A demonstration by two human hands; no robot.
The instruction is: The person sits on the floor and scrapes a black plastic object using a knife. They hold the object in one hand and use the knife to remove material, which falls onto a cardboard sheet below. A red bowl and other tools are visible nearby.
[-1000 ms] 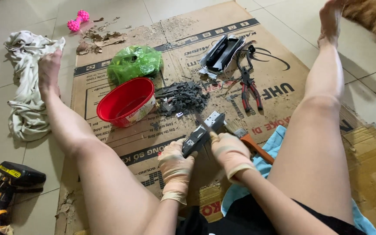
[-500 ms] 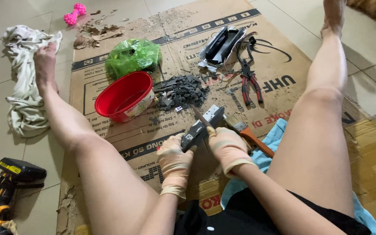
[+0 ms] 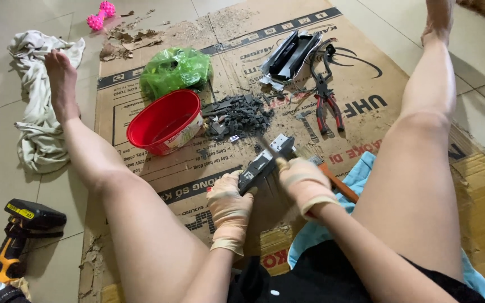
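I sit on a flattened cardboard sheet (image 3: 366, 73) with my legs spread, wearing light gloves. My left hand (image 3: 230, 205) grips the near end of a black oblong device part (image 3: 265, 160) and holds it slanted over the cardboard. My right hand (image 3: 304, 182) is closed around a tool whose thin metal shaft (image 3: 265, 145) pokes up and to the left across the part's far end. An orange tool handle (image 3: 338, 182) lies just beyond my right hand.
Past my hands are a pile of dark scraps (image 3: 237, 115), a red bowl (image 3: 164, 120), a green plastic bag (image 3: 175, 68), red-handled pliers (image 3: 326, 106) and a black casing (image 3: 290, 53). A yellow-black drill (image 3: 12, 235) and a rag (image 3: 35, 112) lie on the tiles to the left.
Both hands keep their hold on the part and the tool, almost in the same place. The view has tilted slightly, so everything sits a little higher in the picture.
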